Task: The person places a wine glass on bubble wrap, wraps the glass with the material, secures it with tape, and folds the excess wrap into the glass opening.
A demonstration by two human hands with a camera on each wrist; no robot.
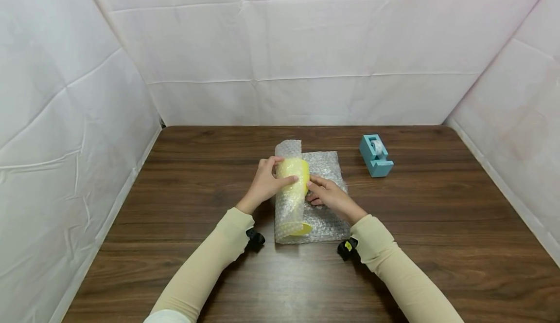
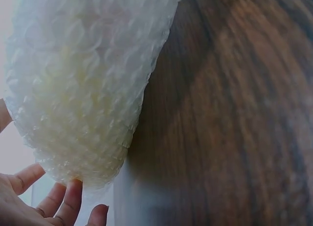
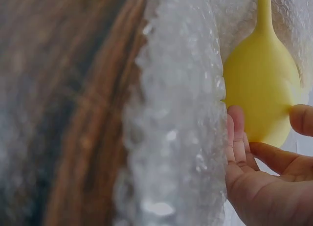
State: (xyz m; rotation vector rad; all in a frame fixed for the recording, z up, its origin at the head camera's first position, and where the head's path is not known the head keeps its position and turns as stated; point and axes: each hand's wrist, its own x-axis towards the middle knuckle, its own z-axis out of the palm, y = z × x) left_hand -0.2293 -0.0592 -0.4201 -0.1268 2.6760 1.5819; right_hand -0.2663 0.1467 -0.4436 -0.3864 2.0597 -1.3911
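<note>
A yellow goblet (image 3: 261, 84) lies on its side, partly rolled in a sheet of bubble wrap (image 1: 325, 225). Its bowl points to the far side of the table, and its foot (image 1: 302, 229) shows at the near end of the roll. My left hand (image 1: 268, 182) grips the wrapped bowl from the left, thumb over the bubble wrap and fingers around its far end. On the right, my right hand (image 1: 330, 197) holds the bare side of the bowl between thumb and fingers, above the flat part of the sheet. The wrap hides most of the stem in the head view.
A blue tape dispenser (image 1: 377, 156) with a roll of clear tape stands at the back right of the brown wooden table (image 1: 197, 187). White sheeting (image 1: 306, 41) encloses the table at the back and both sides.
</note>
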